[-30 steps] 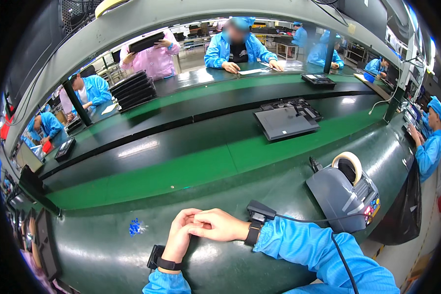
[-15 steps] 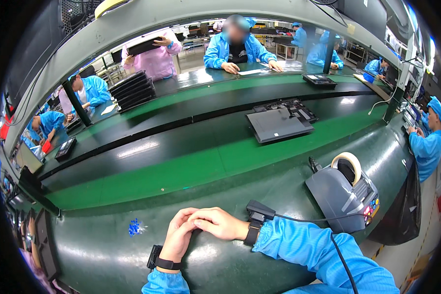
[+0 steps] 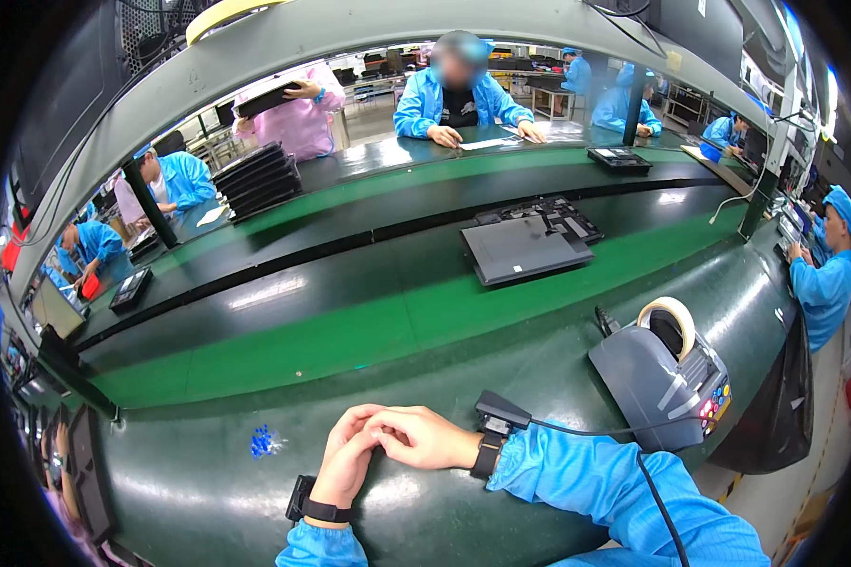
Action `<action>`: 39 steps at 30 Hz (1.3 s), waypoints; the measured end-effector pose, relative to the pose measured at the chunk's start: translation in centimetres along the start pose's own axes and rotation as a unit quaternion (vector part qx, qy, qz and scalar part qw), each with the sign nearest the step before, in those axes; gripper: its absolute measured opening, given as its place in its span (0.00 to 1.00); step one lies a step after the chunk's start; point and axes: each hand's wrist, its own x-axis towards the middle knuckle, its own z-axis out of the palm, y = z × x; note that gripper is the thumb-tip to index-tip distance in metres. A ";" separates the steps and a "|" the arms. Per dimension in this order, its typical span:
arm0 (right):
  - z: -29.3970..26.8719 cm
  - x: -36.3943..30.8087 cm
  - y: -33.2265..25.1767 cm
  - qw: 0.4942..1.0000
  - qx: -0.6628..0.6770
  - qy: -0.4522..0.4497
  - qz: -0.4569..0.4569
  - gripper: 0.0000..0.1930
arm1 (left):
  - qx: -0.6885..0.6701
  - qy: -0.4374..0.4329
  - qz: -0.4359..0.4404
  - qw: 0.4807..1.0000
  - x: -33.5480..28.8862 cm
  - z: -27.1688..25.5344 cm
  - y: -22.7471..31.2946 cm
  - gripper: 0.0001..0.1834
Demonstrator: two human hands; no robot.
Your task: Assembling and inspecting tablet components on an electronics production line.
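My left hand (image 3: 343, 463) and my right hand (image 3: 432, 438) rest together above the near bench (image 3: 208, 501), fingers closed and overlapping at the tips. No object shows between them, and some fingertips are hidden. Around my left wrist goes a black strap (image 3: 327, 512) with a small box. My right wrist wears another black strap (image 3: 487, 455), with a black box (image 3: 502, 409) and a cable. Left of my hands lies a little cluster of small blue pieces (image 3: 262, 440), with some clear bits beside it.
A grey tape dispenser (image 3: 633, 378) with a cream tape roll (image 3: 687, 326) stands to the right. Beyond the bench, a green conveyor belt (image 3: 350, 350) carries a grey laptop panel (image 3: 520, 253) and an opened laptop base (image 3: 567, 221). Black trays (image 3: 255, 180) are stacked across the line, near several workers.
The laptop parts have shifted left along the belt. A person in pink across the line has moved a dark panel slightly left. My hands stay together, almost still.
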 end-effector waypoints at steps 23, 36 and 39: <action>0.1 0.0 0.4 1.000 -0.019 0.002 0.005 0.09 | 0.005 0.002 0.002 1.000 0.0 0.3 0.1 0.17; -0.2 0.1 0.4 0.999 0.026 -0.015 -0.027 0.11 | 0.024 0.004 0.027 0.999 0.0 0.1 -0.3 0.16; -0.2 0.1 0.3 0.997 0.064 -0.028 -0.019 0.11 | 0.023 0.013 0.022 0.999 -0.2 0.2 -0.3 0.17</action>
